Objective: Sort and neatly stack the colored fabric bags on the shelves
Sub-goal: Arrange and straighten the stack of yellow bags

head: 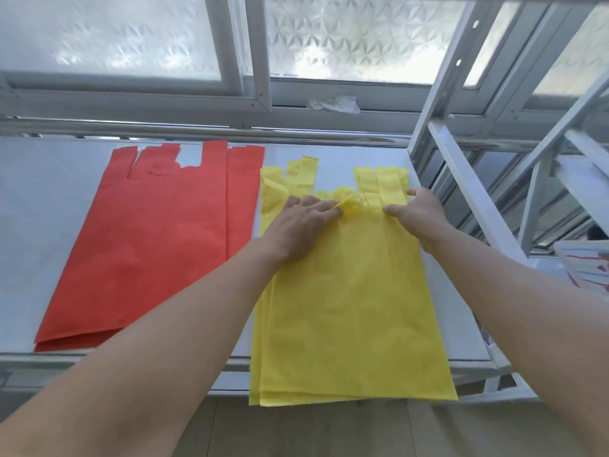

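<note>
A stack of yellow fabric bags (349, 308) lies on the white shelf (39, 199), its lower end hanging over the front edge. Both hands are on its upper part, near the handles. My left hand (301, 225) lies flat on the top bag with straight fingers, the fingertips touching a small fold of cloth. My right hand (417, 211) rests on the bag's right side below the right handle strips, fingers extended, thumb pointing left. A stack of red fabric bags (155, 245) lies flat to the left, apart from the yellow stack.
A white metal shelf upright (461, 189) slants down just right of the yellow stack. Frosted windows (356, 37) stand behind the shelf, with crumpled clear plastic (333, 103) on the sill. A printed bag (590, 265) shows at the far right. Wooden floor lies below.
</note>
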Demonstrator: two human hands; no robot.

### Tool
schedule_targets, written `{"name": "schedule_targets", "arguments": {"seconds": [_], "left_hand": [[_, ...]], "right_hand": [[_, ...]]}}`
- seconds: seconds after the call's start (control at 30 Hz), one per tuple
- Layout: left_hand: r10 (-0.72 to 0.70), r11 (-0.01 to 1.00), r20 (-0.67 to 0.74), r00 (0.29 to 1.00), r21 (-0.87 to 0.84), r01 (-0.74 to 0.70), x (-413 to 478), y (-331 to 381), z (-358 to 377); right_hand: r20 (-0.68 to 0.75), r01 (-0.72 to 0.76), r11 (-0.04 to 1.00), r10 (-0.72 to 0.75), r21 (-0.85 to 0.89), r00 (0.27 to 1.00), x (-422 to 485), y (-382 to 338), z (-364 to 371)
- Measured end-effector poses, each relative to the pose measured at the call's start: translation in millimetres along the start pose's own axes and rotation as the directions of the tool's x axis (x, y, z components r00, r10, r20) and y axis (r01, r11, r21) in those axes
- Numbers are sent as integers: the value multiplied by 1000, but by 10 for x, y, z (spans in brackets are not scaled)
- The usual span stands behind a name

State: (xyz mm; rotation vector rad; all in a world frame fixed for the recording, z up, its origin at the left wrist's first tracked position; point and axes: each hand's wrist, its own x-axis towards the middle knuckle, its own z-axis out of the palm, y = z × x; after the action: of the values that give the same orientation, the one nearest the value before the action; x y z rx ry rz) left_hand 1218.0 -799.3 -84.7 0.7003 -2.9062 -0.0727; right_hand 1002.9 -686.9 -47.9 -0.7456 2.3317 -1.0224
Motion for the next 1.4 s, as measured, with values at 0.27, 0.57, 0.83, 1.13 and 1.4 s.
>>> {"name": "schedule_targets", "arguments": {"seconds": [0.27,0.57,0.83,1.13,1.4], "left_hand": [[-36,994,-245,969,-106,10,-108,35,-15],[428,902,-270,862,71,-426,-396,199,-92],[391,910,-266,881,-32,-413,-668,275,-128],[-280,892,-558,781,-452,-3,-337,58,-437],[-481,817,-244,842,-475,329,-134,-315,-263]], "right_hand": [[-18,-5,973,9,231,1000,-6,29,-67],[-143,-44,976,76,215,987,-195,206,-181],[-165,22,988,3,150,986,-387,354,-166],[-153,200,961,-172,190,973,-329,49,-122],[-84,45,994,-37,100,996,-99,69,39]]}}
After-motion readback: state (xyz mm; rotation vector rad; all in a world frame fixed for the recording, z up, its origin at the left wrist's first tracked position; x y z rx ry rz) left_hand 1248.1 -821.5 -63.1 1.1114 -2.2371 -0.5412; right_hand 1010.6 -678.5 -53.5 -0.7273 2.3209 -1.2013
